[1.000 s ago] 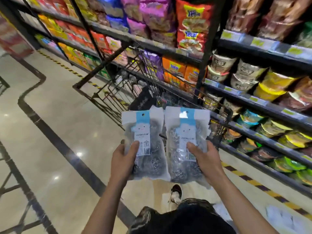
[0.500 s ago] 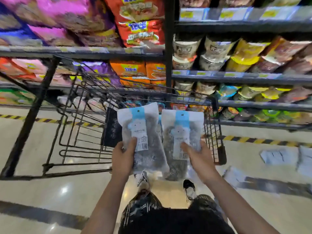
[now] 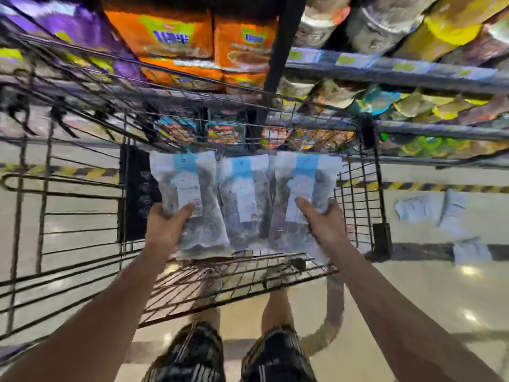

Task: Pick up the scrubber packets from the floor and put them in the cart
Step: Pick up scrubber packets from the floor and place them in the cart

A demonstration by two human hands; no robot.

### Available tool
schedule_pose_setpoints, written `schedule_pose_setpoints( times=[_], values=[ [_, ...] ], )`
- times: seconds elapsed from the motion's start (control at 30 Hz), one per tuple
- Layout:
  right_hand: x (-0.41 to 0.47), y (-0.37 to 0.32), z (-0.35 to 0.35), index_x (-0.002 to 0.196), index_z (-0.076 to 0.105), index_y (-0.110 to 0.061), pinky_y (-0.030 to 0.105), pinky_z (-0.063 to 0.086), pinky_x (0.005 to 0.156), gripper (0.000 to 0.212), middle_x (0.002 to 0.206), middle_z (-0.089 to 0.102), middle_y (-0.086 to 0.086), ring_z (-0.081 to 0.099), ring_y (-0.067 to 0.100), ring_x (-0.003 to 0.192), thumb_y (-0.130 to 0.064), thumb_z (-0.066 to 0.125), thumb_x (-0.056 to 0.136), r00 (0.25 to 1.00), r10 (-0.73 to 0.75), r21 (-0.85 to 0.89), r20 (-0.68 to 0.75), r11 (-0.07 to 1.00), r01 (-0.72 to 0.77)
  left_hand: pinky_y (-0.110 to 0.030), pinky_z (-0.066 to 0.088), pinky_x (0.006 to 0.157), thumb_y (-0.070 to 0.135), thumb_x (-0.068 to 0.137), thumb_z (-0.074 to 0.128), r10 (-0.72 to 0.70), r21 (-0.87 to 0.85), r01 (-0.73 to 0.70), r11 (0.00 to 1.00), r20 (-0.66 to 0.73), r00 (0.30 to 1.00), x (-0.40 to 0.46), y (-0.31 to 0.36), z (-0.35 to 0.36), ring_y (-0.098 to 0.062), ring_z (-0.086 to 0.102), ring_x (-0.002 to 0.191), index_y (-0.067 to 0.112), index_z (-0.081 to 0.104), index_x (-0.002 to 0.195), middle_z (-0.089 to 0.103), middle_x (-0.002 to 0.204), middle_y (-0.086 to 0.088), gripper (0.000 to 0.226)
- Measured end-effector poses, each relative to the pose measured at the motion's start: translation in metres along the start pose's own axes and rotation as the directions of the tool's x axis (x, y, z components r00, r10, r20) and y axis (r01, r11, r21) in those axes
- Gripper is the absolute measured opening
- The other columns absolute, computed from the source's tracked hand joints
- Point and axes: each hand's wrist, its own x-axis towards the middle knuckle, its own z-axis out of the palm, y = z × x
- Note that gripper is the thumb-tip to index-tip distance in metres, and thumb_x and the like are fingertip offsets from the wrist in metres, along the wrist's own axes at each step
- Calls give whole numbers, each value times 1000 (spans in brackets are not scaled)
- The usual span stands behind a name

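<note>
Three scrubber packets side by side over the cart basket, long axes running away toward the shelves, blue headers at the far end. Left hand clamped on the left packet, right hand on the right one. Middle packet's support hidden; labels too blurry to read.

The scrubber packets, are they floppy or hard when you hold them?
Probably floppy: the scrubber packets are thin plastic bags held up flat by the left hand and right hand. Likely light, since one hand carries each. The plastic looks shiny, so maybe slippery.
</note>
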Motion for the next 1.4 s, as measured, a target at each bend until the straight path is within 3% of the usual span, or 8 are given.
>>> schedule_pose_setpoints(
  times=[0.1, 0.2, 0.27, 0.37, 0.8, 1.0, 1.1, 1.4],
  values=[
    [44, 16, 3, 117, 64, -13, 38, 63, 62, 77, 96, 78, 3, 76, 18, 78, -66, 86, 66, 998, -22, -123, 53, 992, 29, -34, 62, 67, 37, 76, 88, -24, 78, 19, 997, 66, 998, 8, -22, 6, -29, 72, 85, 0, 62, 114, 74, 106, -21, 59],
    [58, 12, 5, 142, 39, -9, 37, 60, 74, 92, 98, 69, 3, 71, 24, 82, -52, 86, 75, 997, -33, -261, 67, 964, 50, -53, 53, 100, 34, 84, 81, 13, 175, -20, 984, 40, 999, 7, -31, 23, -42, 60, 119, 1, 36, 141, 55, 132, -21, 80],
    [60, 14, 3, 158, 17, -14, 22, 52, 65, 99, 92, 60, 4, 60, 21, 72, -40, 80, 86, 988, -121, -407, 94, 901, 149, -61, 40, 110, 39, 92, 73, 106, 396, -100, 913, 5, 994, -2, -23, 30, -49, 46, 129, 12, 24, 155, 38, 146, -25, 84],
    [53, 21, 3, 155, 22, -35, 38, 56, 79, 97, 109, 54, 16, 60, 30, 85, -57, 79, 79, 951, -230, -629, 206, 713, 309, -61, 38, 111, 64, 90, 61, 164, 701, -179, 691, 89, 982, -10, -14, 35, -50, 40, 133, 44, 17, 156, 19, 158, -19, 82],
    [16, -11, 4, 147, 25, -42, 57, 46, 101, 77, 146, 34, 24, 38, 47, 134, -62, 68, 86, 972, 49, -869, 228, 462, 180, -60, 37, 112, 80, 86, 47, -69, 870, -216, 443, 274, 959, -28, 31, 11, -47, 37, 140, 45, 24, 155, 26, 162, -17, 80],
    [-55, -65, -52, 140, 47, -24, 53, 46, 106, 73, 148, 42, 18, 41, 41, 137, -70, 53, 84, 978, -73, -905, 196, 371, 209, -52, 43, 104, 54, 88, 54, 166, 905, -287, 315, 245, 955, -100, 100, -30, -38, 52, 128, 28, 48, 144, 51, 137, -12, 62],
    [-91, -83, -84, 133, 57, -20, 47, 51, 99, 75, 134, 56, 14, 51, 37, 128, -64, 21, 84, 959, -250, -879, 134, 417, 232, -53, 45, 102, 60, 86, 51, 363, 895, -363, 262, 257, 896, -135, 142, -41, -37, 57, 122, 25, 58, 136, 59, 130, -11, 61],
    [-192, -99, -162, 155, 39, -16, 47, 33, 117, 85, 160, 40, 12, 35, 37, 145, -61, 15, 86, 895, -398, -770, -201, 629, 107, -55, 18, 124, 69, 93, 37, 598, 713, -700, -36, 577, 557, -249, 263, 27, -30, 20, 155, 43, 31, 157, 24, 168, 1, 69]
  ],
)
